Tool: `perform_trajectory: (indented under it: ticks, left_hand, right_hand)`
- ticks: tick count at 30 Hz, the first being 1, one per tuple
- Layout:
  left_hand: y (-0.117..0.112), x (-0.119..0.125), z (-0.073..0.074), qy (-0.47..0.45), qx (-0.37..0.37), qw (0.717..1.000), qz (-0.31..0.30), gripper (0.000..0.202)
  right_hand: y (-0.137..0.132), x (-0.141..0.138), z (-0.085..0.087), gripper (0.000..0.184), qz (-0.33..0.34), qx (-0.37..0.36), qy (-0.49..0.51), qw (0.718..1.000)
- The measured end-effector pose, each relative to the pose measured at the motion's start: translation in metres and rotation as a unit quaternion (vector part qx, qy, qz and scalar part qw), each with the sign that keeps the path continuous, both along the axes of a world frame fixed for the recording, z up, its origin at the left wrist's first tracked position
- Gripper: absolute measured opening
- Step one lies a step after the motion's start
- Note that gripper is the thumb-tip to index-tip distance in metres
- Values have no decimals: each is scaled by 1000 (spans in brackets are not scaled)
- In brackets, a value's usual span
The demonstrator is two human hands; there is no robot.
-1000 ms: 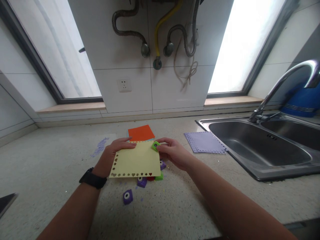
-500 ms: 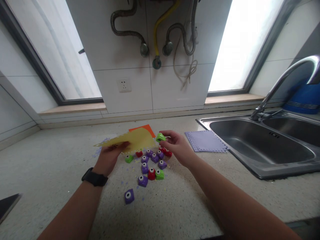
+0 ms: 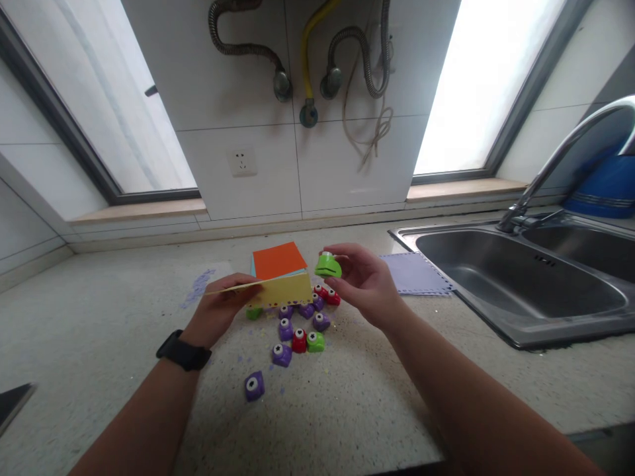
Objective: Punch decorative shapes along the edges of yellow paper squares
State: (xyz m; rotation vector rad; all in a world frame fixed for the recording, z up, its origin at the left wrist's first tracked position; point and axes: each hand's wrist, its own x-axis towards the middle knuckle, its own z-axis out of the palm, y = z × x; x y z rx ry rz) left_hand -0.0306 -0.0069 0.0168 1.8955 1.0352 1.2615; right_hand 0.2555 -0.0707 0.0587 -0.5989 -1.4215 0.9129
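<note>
Speckled countertop [image 3: 367, 403], right hand [image 3: 364, 277] pinching green punch [image 3: 327, 266], left hand [image 3: 222, 313] gripping yellow card [image 3: 286, 291], seemingly by one edge

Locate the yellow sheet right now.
Head view, just left of centre: the yellow sheet is held in the left hand, on the near side of the orange sheet, partly hiding the small punches.

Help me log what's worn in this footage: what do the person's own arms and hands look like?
The left hand and right hand are both bare, without gloves, and no sleeves show on either arm. A black, watch-like band with a squarish body is worn at the left wrist; none shows on the right.
</note>
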Motion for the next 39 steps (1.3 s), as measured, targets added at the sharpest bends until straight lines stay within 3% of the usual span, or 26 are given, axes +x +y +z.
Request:
perform_trajectory:
  ticks: [10, 15, 18, 22, 29, 39]
  left_hand:
    - [1, 0, -4, 0, -31, 1000, -2, 20]
    - [-1, 4, -5, -100, -154, 983, -9, 34]
    - [-2, 7, -2, -121, -185, 975, -23, 42]
    - [-1, 7, -2, -109, -140, 984, 0, 39]
    - [-2, 2, 0, 12, 49, 998, 21, 27]
    - [-11, 3, 2, 73, 93, 992, 45, 40]
  right_hand:
    - [-3, 0, 2, 36, -18, 13, -27, 999]
    - [3, 1, -3, 33, -25, -47, -20, 998]
    - [6, 2, -5, 35, -16, -68, -26, 997]
    - [8, 3, -8, 36, -14, -97, -18, 995]
    - [6, -2, -6, 30, 103, -169, 106, 974]
    - [-3, -2, -1, 20, 131, -96, 73, 984]
